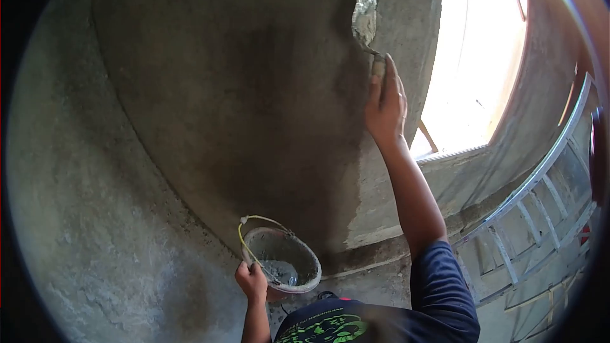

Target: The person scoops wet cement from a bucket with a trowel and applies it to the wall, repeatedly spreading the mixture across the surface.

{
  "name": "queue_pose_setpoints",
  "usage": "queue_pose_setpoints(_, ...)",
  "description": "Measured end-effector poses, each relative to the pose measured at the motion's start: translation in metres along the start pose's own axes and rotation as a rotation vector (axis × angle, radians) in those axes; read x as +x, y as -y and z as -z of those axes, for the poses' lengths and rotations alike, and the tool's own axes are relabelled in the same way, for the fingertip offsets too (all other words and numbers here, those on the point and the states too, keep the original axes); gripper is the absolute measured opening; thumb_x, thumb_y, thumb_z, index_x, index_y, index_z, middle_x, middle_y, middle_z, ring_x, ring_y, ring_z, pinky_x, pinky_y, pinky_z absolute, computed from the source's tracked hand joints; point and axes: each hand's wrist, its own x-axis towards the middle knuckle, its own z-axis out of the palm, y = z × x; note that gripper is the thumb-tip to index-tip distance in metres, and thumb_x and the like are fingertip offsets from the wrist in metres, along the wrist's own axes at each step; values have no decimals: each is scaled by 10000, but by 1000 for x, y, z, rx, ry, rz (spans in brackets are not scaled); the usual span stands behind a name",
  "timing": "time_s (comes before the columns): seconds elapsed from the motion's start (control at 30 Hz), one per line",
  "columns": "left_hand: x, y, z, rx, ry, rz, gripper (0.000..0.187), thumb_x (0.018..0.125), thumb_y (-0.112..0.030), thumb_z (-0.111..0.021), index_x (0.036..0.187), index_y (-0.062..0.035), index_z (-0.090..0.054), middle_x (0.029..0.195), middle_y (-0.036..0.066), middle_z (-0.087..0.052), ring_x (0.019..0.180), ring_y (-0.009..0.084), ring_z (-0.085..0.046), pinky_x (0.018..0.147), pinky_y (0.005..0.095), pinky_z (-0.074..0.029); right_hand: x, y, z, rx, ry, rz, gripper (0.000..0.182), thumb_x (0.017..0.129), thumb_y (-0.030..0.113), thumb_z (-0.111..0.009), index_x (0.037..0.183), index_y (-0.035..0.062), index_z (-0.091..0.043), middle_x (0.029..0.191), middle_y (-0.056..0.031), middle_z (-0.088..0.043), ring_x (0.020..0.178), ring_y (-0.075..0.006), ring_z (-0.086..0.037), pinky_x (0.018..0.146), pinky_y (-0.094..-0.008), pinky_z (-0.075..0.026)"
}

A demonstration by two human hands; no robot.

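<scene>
One trowel [365,20] extended just beyond the right hand [387,107], which gripped its handle [379,66], before the far wall [210,70]. One bucket [295,289] was near, just right of the left hand [253,283], which clasped its rim [314,258].

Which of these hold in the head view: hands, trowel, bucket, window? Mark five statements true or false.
1. The right hand holds the trowel. True.
2. The trowel's blade is down inside the bucket. False: it is raised high, in front of the wall.
3. The left hand is at the bucket's rim. True.
4. The bucket is full to the brim. False: much of its inner wall shows.
5. In the picture, the window lies to the right of the trowel. True.
</scene>
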Motion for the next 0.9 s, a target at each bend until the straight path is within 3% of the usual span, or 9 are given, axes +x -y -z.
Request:
queue_pose_setpoints(0.03, 0, -1, 0, 10, -20, -8, 166, 777, -42, -585, 720, 99, -520, 681, 284, -578, 664, 489, -585, 628, 522, -445, 3, -2, -2, -9, -9, 5, 516, 1002, 181, -571, 1495, 76, -462, 1019, -181, -634, 732, -348, -685, 607, -446, -564)
queue_pose_setpoints(0.1, 0, -5, 6, 50, -41, -19, 166, 775, -46, -579, 723, 101, -521, 686, 285, -582, 669, 489, -587, 631, 519, -448, 9, 4, -10, -51, 207, -232, 549, 977, 189, -588, 1506, 127, -456, 1091, -223, -601, 825, -430, -686, 692, -519, -570)
queue_pose_setpoints(0.2, -1, -18, 6, 63, -52, 28, 171, 774, -49, -583, 726, 103, -522, 690, 286, -585, 675, 487, -592, 633, 518, -447, -1, -17, -22, -59, 349, -271, 564, 975, 211, -593, 1516, 171, -439, 1098, -214, -587, 843, -431, -690, 710, -532, -573)
queue_pose_setpoints(0.47, -4, -20, 4, 100, -81, 123, 156, 793, -16, -574, 734, 108, -499, 693, 269, -579, 657, 427, -588, 644, 488, -442, -94, -22, 38, 5, 622, -350, 597, 938, 137, -605, 1513, 126, -443, 1022, -240, -608, 831, -448, -667, 724, -531, -567)
queue_pose_setpoints(0.53, -4, -16, 6, 103, -70, 107, 140, 800, -1, -565, 739, 111, -508, 698, 260, -588, 655, 403, -601, 640, 490, -443, -116, -19, 66, 167, 683, -412, 591, 924, 105, -615, 1497, 87, -472, 978, -245, -613, 849, -435, -663, 764, -505, -565)
queue_pose_setpoints(0.6, -4, -13, 2, 59, -130, 92, 146, 799, -8, -569, 746, 117, -517, 705, 271, -592, 661, 420, -602, 642, 493, -447, -106, -26, 69, 230, 623, -377, 562, 923, 124, -644, 1466, 89, -509, 957, -217, -620, 826, -418, -673, 725, -502, -577)
queue_pose_setpoints(0.67, -4, -9, 2, 120, -115, 87, 149, 794, -12, -572, 750, 120, -521, 715, 282, -598, 671, 438, -603, 648, 493, -454, -66, -40, 48, 244, 208, -110, 526, 918, 98, -647, 1434, 73, -547, 925, -207, -624, 820, -402, -674, 744, -486, -576)
queue_pose_setpoints(0.83, -8, -18, 1, 130, -99, 71, 169, 786, -32, -573, 750, 121, -511, 710, 296, -581, 672, 472, -577, 652, 515, -442, 35, -50, 6, 125, 224, -223, 470, 957, 169, -614, 1418, 101, -561, 935, -226, -630, 818, -423, -684, 731, -508, -566)
queue_pose_setpoints(0.9, -7, 6, 0, 137, -110, 67, 171, 786, -33, -572, 748, 121, -507, 706, 299, -572, 672, 474, -573, 654, 519, -437, 47, -51, -2, 15, 353, -210, 478, 974, 217, -586, 1439, 122, -527, 954, -232, -632, 796, -442, -686, 699, -529, -564)
